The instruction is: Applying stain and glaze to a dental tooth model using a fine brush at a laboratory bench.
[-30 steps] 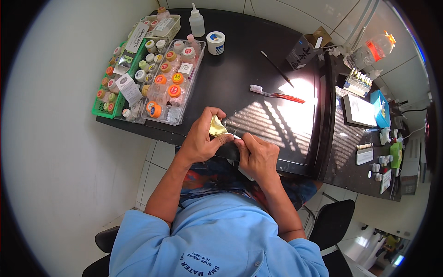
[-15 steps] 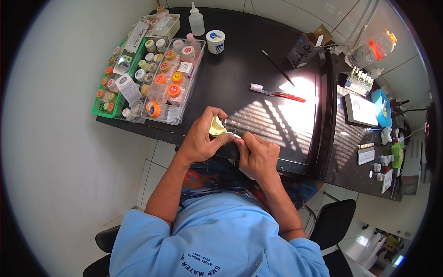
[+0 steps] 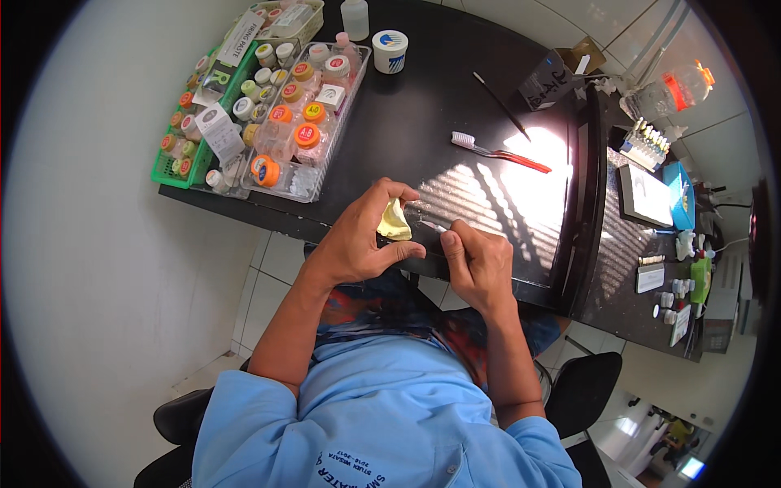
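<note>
My left hand (image 3: 358, 236) is closed around a pale yellow plaster piece (image 3: 394, 221) that looks like a dental cast. Its fingers curl over the far side, and the thumb lies along the near side. To the right, my right hand (image 3: 480, 264) pinches a thin tool (image 3: 435, 227) with a pale handle and a narrow blade-like tip. That tip points left at the cast, with a small gap between them. Most of the handle is hidden in my right fingers. Both hands are just above the near edge of the black table (image 3: 415, 122).
At the left stand a clear tray (image 3: 313, 175) and a green basket (image 3: 167, 172) of small jars. Farther back are a white tub (image 3: 390, 52) and a bottle (image 3: 355, 19). A toothbrush (image 3: 500, 153) and a thin brush (image 3: 500, 104) lie beyond my right hand.
The tool tip, earlier against the cast by my left thumb, is now apart from it. My right hand has moved slightly right, and the left thumb is stretched away from the cast.
</note>
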Demonstrator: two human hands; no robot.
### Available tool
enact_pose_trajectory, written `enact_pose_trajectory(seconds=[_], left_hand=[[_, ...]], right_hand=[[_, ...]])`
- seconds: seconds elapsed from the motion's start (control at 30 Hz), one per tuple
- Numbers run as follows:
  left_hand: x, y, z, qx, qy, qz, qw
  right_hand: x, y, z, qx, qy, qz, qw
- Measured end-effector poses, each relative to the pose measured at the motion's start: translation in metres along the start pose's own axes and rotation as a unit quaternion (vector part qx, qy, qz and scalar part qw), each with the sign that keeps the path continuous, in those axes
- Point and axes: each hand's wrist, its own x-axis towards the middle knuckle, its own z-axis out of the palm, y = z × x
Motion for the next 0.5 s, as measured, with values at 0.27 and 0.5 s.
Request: enact_pose_trajectory(seconds=[0.27, 0.5], left_hand=[[-0.0018, -0.0018, 0.0056, 0.041, 0.007, 0.051, 0.998], [-0.0035, -0.0029, 0.0056, 0.038, -0.001, 0.059, 0.998]], right_hand=[[-0.0048, 0.0056, -0.0040, -0.075, -0.044, -0.079, 0.993], [-0.0048, 0.0059, -0.0036, -0.084, -0.057, -0.078, 0.992]])
